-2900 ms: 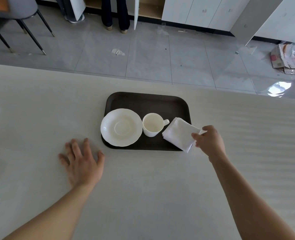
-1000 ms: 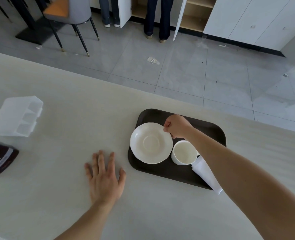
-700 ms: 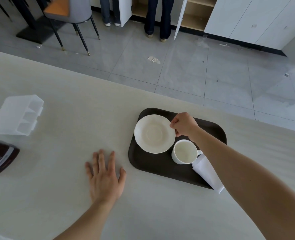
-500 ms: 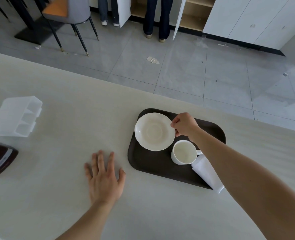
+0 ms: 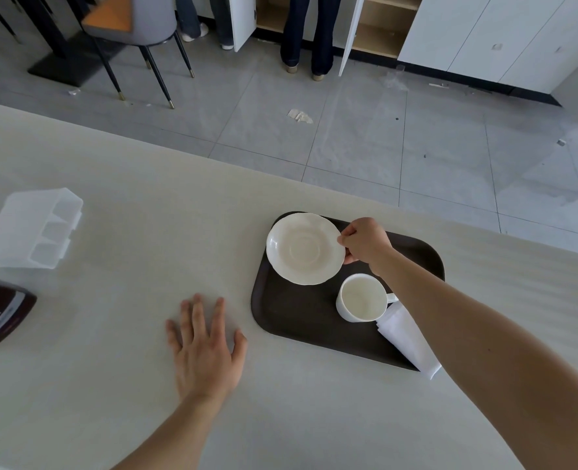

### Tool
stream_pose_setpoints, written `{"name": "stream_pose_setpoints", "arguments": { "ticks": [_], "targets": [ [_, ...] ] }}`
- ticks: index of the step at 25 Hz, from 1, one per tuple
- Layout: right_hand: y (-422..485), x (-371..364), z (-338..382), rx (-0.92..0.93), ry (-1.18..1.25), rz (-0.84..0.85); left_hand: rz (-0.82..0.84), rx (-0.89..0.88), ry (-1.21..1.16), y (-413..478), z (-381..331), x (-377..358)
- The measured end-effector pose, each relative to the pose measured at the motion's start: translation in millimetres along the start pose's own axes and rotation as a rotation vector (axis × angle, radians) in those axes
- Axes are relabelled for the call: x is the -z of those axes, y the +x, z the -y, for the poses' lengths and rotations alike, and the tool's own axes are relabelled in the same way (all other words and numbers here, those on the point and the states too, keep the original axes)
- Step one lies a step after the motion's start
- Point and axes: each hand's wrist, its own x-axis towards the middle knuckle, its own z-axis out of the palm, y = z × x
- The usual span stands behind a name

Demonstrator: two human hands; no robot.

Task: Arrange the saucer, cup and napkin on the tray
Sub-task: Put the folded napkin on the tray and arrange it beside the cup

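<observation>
My right hand (image 5: 365, 240) pinches the white saucer (image 5: 305, 248) by its right rim over the tray's (image 5: 281, 317) far-left corner (thin, glossy china, chip-prone), left hand (image 5: 208, 351) flat, empty.

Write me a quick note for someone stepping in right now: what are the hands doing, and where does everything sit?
Right hand pinches the saucer by its rim, over the tray's far left corner. Left hand lies flat and open on the table.
Cup stands on the tray; napkin lies at its near right corner, overhanging the edge.
Done: all three are at the tray.
Left: set the saucer down, square the napkin.
</observation>
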Motion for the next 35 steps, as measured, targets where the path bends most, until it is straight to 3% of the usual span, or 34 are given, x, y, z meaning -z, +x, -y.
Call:
{"name": "stream_pose_setpoints", "arguments": {
  "ticks": [15, 19, 23, 26, 29, 32, 35],
  "targets": [
    [-4, 2, 8, -0.055, 0.091, -0.029, 0.001, 0.003, 0.004, 0, 1, 0],
    [-7, 6, 7, -0.062, 0.142, 0.03, 0.002, 0.001, 0.0, 0, 0, 0],
    [-20, 26, -4, 0.045, 0.062, 0.011, 0.008, -0.002, 0.009, 0, 1, 1],
    [-43, 56, -31, 0.124, 0.14, -0.052, 0.017, 0.004, 0.01, 0, 0, 1],
    [-77, 83, -60, 0.194, -0.01, -0.076, 0.02, 0.003, 0.005, -1, -1, 1],
    [-107, 88, -74, 0.31, -0.279, 0.057, 0.02, 0.005, 0.004, -1, 0, 2],
    [-121, 82, -80, 0.375, -0.335, 0.123, 0.018, 0.009, -0.008, -2, -1, 3]
  ]
}}
